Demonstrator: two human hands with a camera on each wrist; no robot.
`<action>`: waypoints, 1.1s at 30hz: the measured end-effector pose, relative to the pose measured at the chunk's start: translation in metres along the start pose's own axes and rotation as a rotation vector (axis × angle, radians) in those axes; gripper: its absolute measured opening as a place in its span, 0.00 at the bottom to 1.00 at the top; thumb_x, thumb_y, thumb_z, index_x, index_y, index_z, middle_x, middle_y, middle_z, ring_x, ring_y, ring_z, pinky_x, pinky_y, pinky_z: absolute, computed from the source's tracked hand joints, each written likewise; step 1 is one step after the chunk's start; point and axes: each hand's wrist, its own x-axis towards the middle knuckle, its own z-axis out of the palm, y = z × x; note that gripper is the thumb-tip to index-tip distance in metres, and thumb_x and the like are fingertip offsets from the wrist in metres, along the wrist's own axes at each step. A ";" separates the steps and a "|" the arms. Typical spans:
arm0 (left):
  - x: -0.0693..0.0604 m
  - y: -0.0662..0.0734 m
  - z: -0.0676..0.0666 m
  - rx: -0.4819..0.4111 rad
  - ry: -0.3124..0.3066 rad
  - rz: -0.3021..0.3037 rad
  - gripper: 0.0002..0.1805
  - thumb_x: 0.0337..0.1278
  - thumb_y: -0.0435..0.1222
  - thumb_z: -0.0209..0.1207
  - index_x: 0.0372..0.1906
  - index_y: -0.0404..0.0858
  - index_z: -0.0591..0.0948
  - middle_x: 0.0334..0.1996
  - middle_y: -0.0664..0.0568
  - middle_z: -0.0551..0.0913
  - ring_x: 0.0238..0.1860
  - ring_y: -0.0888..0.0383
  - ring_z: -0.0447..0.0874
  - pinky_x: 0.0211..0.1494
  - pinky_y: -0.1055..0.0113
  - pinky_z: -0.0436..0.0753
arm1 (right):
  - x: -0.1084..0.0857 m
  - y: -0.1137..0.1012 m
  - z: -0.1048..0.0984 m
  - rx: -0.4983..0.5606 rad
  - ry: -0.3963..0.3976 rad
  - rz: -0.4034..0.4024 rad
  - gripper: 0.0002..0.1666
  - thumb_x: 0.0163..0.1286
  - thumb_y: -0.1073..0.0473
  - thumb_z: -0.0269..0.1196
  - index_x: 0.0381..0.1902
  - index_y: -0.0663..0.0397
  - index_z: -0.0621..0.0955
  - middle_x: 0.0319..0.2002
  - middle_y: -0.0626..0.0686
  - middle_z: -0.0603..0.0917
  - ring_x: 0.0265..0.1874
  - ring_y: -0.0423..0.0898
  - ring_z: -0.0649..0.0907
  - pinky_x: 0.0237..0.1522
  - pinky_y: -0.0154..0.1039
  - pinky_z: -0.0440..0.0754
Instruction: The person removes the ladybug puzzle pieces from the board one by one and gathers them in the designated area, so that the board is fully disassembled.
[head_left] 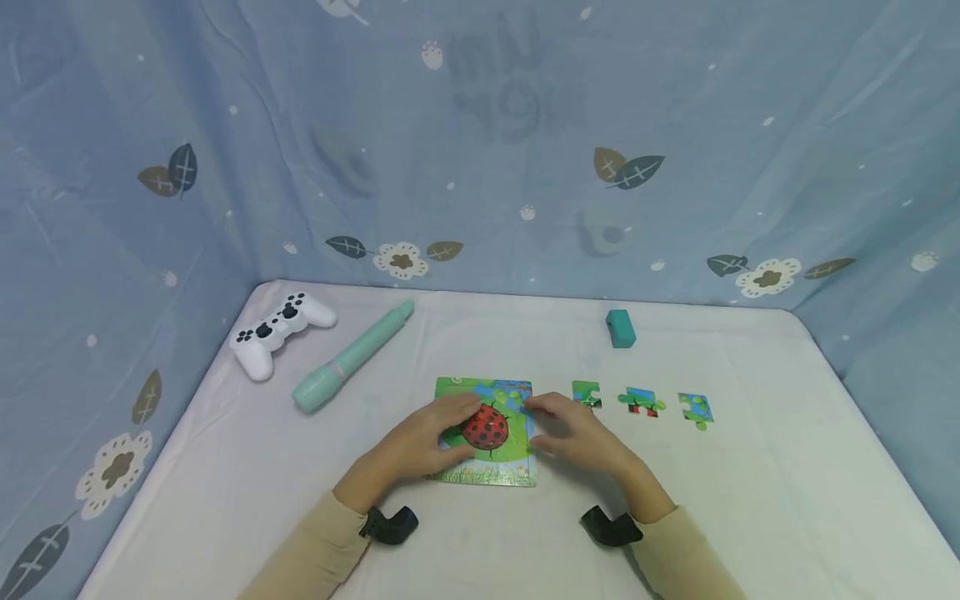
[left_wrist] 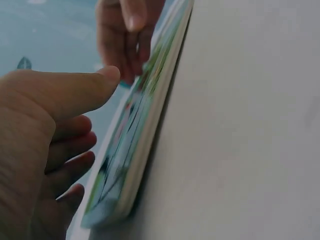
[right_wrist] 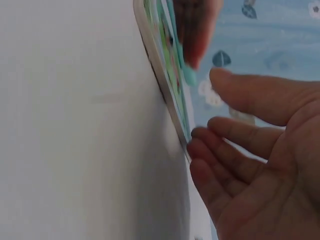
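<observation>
A square ladybug puzzle board (head_left: 487, 467) lies flat on the white table in the head view. Over its left part is the left hand (head_left: 423, 437), fingers relaxed and pointing right, holding nothing. At the board's right edge the right hand (head_left: 581, 433) stands with thumb and fingers apart; whether it touches the edge cannot be told. The left wrist view shows the left hand (left_wrist: 55, 135) beside the board's thick pale edge (left_wrist: 145, 150). In the right wrist view the right hand (right_wrist: 260, 145) has its fingertips close to the board's edge (right_wrist: 167, 90).
Right of the board lie three loose puzzle pieces (head_left: 587, 393), (head_left: 642, 402), (head_left: 697, 407). Behind them is a teal block (head_left: 621, 329). A white game controller (head_left: 276, 331) and a mint-green tube-shaped object (head_left: 352, 358) lie at the back left. Blue patterned cloth (head_left: 480, 167) hangs behind the table.
</observation>
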 end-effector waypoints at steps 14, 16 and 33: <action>0.003 0.003 0.012 0.038 -0.080 0.027 0.35 0.59 0.52 0.59 0.66 0.38 0.70 0.68 0.51 0.68 0.70 0.49 0.63 0.72 0.54 0.65 | 0.002 -0.008 0.016 -0.172 0.062 -0.019 0.26 0.59 0.61 0.68 0.55 0.61 0.78 0.53 0.54 0.77 0.55 0.53 0.75 0.58 0.52 0.76; 0.003 0.003 0.011 0.026 -0.087 0.017 0.35 0.58 0.52 0.59 0.66 0.38 0.70 0.68 0.51 0.67 0.70 0.49 0.63 0.72 0.54 0.65 | 0.002 -0.008 0.017 -0.182 0.066 -0.019 0.26 0.58 0.61 0.68 0.55 0.61 0.78 0.53 0.54 0.77 0.55 0.52 0.74 0.57 0.52 0.76; 0.002 0.003 0.007 0.027 -0.102 0.035 0.34 0.58 0.52 0.60 0.65 0.37 0.71 0.68 0.50 0.67 0.69 0.46 0.63 0.70 0.50 0.67 | 0.007 -0.012 0.026 -0.064 0.107 0.093 0.24 0.56 0.65 0.69 0.50 0.57 0.74 0.50 0.52 0.76 0.53 0.49 0.72 0.58 0.50 0.74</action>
